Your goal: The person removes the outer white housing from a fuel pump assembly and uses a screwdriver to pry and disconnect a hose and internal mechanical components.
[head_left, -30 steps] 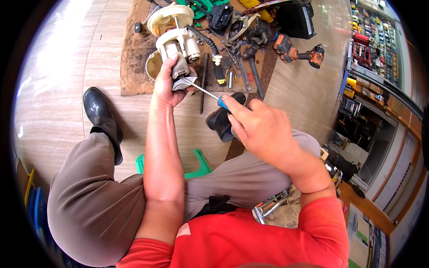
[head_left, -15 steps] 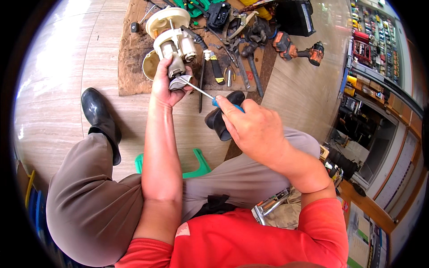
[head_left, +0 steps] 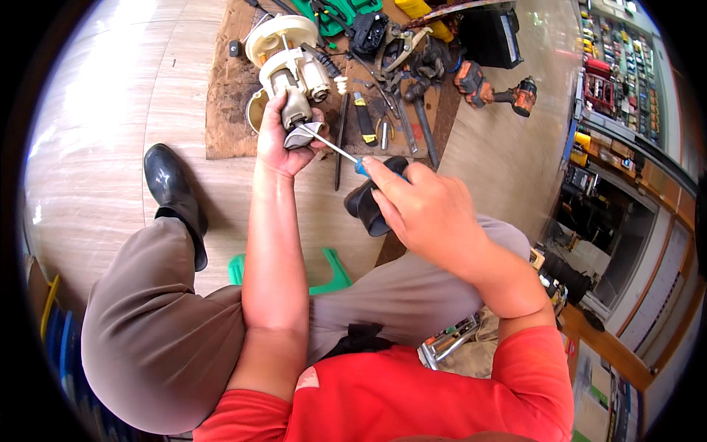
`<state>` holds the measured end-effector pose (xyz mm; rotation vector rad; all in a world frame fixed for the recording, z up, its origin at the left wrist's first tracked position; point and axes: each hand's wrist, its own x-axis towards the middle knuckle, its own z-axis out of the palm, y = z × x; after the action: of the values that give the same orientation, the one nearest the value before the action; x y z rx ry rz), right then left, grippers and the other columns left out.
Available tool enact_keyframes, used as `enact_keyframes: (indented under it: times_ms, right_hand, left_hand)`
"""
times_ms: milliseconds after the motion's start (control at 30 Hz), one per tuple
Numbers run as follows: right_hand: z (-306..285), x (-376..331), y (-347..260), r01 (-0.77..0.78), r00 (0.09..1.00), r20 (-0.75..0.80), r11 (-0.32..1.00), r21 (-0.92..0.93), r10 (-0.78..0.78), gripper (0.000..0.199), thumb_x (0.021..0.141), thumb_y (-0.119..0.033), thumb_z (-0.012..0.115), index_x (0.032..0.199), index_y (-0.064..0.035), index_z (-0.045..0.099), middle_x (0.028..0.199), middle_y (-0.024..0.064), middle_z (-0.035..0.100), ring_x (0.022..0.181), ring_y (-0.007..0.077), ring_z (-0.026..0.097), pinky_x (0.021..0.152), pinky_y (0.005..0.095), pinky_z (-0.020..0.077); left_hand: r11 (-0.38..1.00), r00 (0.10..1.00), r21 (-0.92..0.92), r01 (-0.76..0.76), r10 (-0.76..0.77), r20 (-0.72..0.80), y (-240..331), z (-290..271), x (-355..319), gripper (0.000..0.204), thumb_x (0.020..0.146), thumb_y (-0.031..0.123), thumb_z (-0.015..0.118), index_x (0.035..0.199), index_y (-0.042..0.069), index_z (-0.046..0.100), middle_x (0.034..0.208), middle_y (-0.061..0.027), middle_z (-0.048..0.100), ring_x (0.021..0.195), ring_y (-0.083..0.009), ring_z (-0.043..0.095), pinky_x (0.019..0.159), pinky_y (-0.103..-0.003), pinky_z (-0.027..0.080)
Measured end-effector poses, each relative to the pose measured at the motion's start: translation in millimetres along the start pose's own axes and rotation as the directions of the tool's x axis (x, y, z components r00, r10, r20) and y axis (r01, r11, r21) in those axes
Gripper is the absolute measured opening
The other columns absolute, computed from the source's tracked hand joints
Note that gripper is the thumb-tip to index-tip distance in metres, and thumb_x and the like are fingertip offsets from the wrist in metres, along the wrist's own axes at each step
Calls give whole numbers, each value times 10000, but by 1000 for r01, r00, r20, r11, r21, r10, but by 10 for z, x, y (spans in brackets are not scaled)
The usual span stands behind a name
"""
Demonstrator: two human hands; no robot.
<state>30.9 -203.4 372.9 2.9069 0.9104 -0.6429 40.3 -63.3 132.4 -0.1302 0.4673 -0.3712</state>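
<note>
My left hand (head_left: 280, 153) is wrapped round the lower end of a white plastic fuel pump module (head_left: 296, 107), which has a round cream flange at its far end. At its near end a pale grey curved piece (head_left: 300, 137) sits by my fingers. My right hand (head_left: 434, 214) grips the blue handle of a screwdriver (head_left: 335, 149), index finger laid along it. The steel shaft slants up and left, and its tip meets the pump's near end beside the grey piece. Exactly what the tip touches is too small to tell.
Beyond my hands a stained wooden board (head_left: 228, 140) carries a utility knife (head_left: 364, 118), a hammer (head_left: 420, 110), a puller (head_left: 405, 48) and several other tools. An orange cordless drill (head_left: 497, 92) lies to the right. A green stool (head_left: 335, 276) is below my forearms, between my black boots (head_left: 168, 180).
The whole view has shifted slightly to the right. Both hands keep their grips, and the screwdriver tip stays at the pump's near end.
</note>
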Motion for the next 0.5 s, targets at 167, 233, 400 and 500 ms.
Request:
enact_keyframes:
  times_ms: [167, 233, 400, 500]
  right_hand:
    - [-212, -5, -55, -2, 1000, 20, 997, 75, 1, 420, 819, -168, 705, 1233, -164, 637, 680, 90, 506, 557, 291, 544, 515, 405, 449]
    - [-237, 12, -59, -14, 999, 39, 996, 93, 10, 436, 808, -165, 710, 1237, -160, 633, 677, 92, 513, 565, 293, 546, 524, 404, 452]
    - [-330, 24, -13, -34, 991, 132, 993, 110, 19, 451, 798, -153, 696, 1242, -149, 623, 709, 113, 555, 608, 319, 579, 562, 420, 476]
    - [-382, 35, 30, -48, 984, 174, 989, 141, 23, 454, 810, -161, 683, 1257, -141, 605, 742, 129, 581, 642, 336, 598, 589, 440, 488]
  left_hand:
    - [997, 988, -72, 16, -5, 155, 45, 50, -30, 523, 923, 574, 426, 962, 74, 574, 747, -145, 595, 602, -260, 484, 495, -340, 375]
    - [995, 986, -94, 39, -23, 166, 43, 58, -45, 530, 923, 571, 429, 944, 62, 574, 741, -147, 589, 607, -260, 486, 494, -339, 377]
    - [995, 989, -33, 95, -90, 115, 17, -34, -27, 533, 895, 583, 483, 935, 61, 581, 755, -147, 611, 578, -260, 517, 469, -328, 388]
    - [997, 995, -16, 77, -76, 62, 11, -19, -50, 485, 898, 558, 511, 996, 88, 580, 753, -144, 617, 585, -271, 549, 467, -336, 402]
